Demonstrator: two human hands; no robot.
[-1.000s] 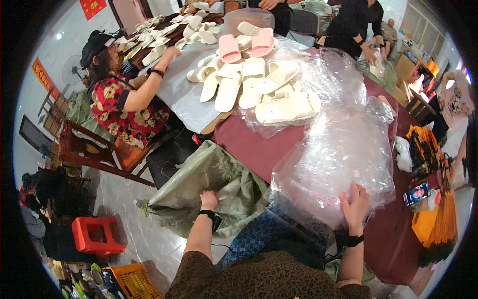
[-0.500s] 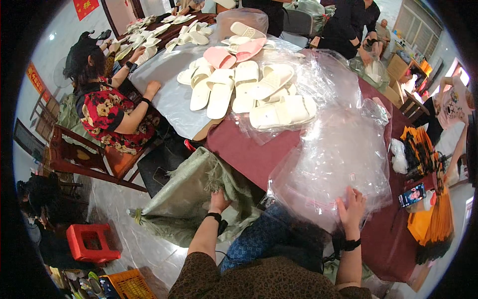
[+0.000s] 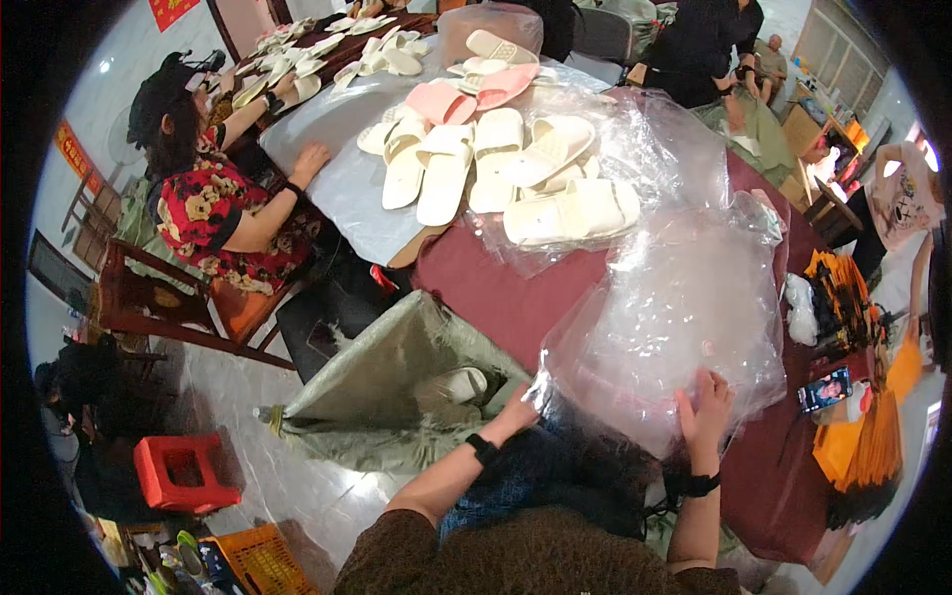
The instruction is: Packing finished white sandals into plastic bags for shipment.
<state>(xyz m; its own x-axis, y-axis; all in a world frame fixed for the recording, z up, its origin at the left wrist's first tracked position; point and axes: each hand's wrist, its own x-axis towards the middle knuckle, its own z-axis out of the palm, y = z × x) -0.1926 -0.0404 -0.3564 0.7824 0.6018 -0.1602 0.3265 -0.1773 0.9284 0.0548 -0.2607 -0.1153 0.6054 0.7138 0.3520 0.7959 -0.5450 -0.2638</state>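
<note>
My left hand (image 3: 518, 415) is at the near left corner of a stack of clear plastic bags (image 3: 659, 332), its fingers closed at the bag edge; the fingertips are partly lost in the shine. My right hand (image 3: 705, 412) rests on the near edge of the same bags, thumb and fingers apart. Below the table edge, a green woven sack (image 3: 362, 382) gapes beside my left forearm. A pale slipper (image 3: 464, 385) shows inside its mouth. Several cream slippers (image 3: 443, 178) and a pink pair, with one pink slipper (image 3: 439, 102) at left, lie farther back on the table.
The dark red tablecloth (image 3: 496, 288) covers the near table. At right are orange packets (image 3: 858, 436), a phone (image 3: 825, 390) and a white plastic bundle (image 3: 800, 309). A co-worker in a floral top (image 3: 233, 213) sits at left. A red stool (image 3: 186, 471) stands on the floor.
My left hand has moved right from the sack's mouth to the corner of the plastic bags. The slipper inside the sack now shows. My right hand has barely moved.
</note>
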